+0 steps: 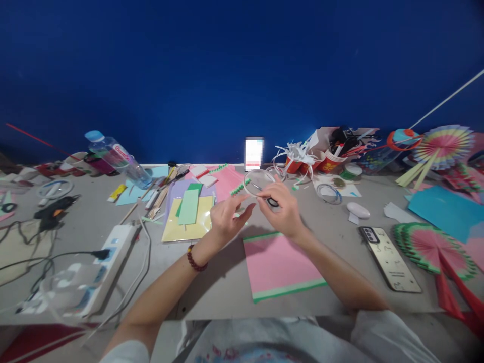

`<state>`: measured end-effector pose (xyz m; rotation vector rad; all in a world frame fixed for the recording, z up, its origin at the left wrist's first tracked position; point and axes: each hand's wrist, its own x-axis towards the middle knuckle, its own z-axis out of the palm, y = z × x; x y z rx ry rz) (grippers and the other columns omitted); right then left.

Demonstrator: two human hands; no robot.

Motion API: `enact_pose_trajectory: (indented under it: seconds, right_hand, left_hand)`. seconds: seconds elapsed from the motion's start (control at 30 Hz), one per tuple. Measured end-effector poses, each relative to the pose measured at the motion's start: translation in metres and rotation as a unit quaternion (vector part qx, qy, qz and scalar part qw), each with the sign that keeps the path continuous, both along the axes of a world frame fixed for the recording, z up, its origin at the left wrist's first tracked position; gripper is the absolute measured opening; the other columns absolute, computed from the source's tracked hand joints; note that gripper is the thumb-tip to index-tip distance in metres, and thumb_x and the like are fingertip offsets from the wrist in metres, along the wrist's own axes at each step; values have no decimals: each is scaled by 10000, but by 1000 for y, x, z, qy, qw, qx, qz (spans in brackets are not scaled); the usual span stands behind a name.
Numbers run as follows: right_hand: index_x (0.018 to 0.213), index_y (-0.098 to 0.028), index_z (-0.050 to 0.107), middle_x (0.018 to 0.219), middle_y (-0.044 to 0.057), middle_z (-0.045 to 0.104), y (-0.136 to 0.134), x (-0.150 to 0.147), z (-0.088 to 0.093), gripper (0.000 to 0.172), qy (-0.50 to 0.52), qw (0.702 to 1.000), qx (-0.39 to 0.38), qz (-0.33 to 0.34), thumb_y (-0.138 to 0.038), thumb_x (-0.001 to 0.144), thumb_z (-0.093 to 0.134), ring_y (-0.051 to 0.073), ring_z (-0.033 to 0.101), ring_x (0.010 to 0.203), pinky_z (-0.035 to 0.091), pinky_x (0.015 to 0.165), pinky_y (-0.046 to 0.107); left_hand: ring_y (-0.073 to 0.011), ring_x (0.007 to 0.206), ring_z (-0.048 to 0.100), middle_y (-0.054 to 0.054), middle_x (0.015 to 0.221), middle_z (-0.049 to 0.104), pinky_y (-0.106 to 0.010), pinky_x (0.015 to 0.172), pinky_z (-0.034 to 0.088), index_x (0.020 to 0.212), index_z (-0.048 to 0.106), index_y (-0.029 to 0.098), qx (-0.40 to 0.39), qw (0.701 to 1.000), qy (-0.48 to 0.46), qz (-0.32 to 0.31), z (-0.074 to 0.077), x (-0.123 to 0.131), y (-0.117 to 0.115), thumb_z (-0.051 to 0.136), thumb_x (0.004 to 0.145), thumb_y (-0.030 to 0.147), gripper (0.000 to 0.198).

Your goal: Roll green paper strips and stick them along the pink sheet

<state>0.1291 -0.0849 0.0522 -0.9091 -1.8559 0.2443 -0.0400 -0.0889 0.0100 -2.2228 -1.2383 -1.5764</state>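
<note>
My right hand holds a clear tape ring just above the grey table, along with a small black object between its fingers. My left hand, with a dark red bead bracelet on the wrist, reaches to the ring's near left edge with thumb and forefinger close together. Whether they pinch the tape's end is too small to tell. A pink sheet with green edges lies flat below both hands.
A yellow sheet with green strips, a power strip with cables, a black glue gun and a water bottle lie left. A phone, folded paper fans, blue paper and red cups are right.
</note>
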Motion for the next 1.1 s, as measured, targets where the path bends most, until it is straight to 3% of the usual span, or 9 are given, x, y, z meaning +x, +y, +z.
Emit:
enact_pose_trajectory:
  seconds: [0.27, 0.43, 0.63, 0.77, 0.93, 1.03, 1.1]
  right_hand:
    - [800, -235, 630, 769, 21, 672, -3, -3, -3, 136, 6, 1000, -8, 8, -199, 873, 521, 188, 611, 774, 416, 979, 448]
    - [791, -236, 624, 754, 18, 671, -5, -6, -5, 129, 8, 1000, -7, -4, -193, 864, 526, 187, 614, 752, 396, 1000, 465]
    - [767, -232, 615, 722, 13, 666, -5, -7, -6, 114, 15, 999, 23, -22, -175, 841, 549, 180, 612, 726, 396, 998, 459]
    - [776, -235, 624, 716, 10, 657, -7, -8, -6, 107, 18, 1000, 5, -23, -184, 833, 549, 186, 606, 739, 383, 1008, 469]
    - [757, -219, 633, 700, -8, 639, -1, -4, -10, 84, 72, 993, -91, 8, -195, 809, 573, 166, 594, 714, 421, 964, 421]
    - [768, -205, 638, 757, 11, 649, 18, 10, -14, 87, 161, 974, -153, -38, -262, 806, 584, 172, 596, 742, 478, 784, 342]
    - [813, -202, 653, 784, 18, 663, 34, 24, -18, 121, 214, 958, -181, -62, -311, 796, 604, 176, 602, 763, 473, 772, 332]
  left_hand:
    - [-95, 499, 493, 5, 576, 560, -221, 514, 376, 996, 716, 256, 8, 999, 26, -16, 3, -1, 0, 597, 874, 257, 171]
    - [-88, 501, 506, 15, 576, 562, -211, 512, 383, 941, 702, 213, 85, 996, 35, -15, 4, -1, 0, 603, 852, 163, 142]
    - [-78, 510, 500, 20, 598, 554, -199, 512, 379, 835, 658, 183, 82, 996, 3, -22, 6, 5, -2, 613, 834, 134, 66]
    - [-84, 561, 521, 2, 670, 591, -190, 526, 391, 878, 639, 185, 50, 998, -9, -49, 6, 4, 0, 593, 843, 123, 85]
    - [-103, 578, 532, -31, 700, 614, -214, 541, 391, 900, 660, 190, -11, 998, 22, -63, 0, 2, -2, 540, 884, 179, 121]
    - [-102, 511, 476, -21, 614, 570, -233, 501, 338, 872, 696, 204, -79, 987, 53, -133, -3, 10, -12, 526, 892, 225, 173]
    - [-105, 534, 474, -29, 639, 570, -233, 502, 331, 846, 708, 210, -160, 972, 0, -172, -1, 19, -19, 523, 893, 248, 194]
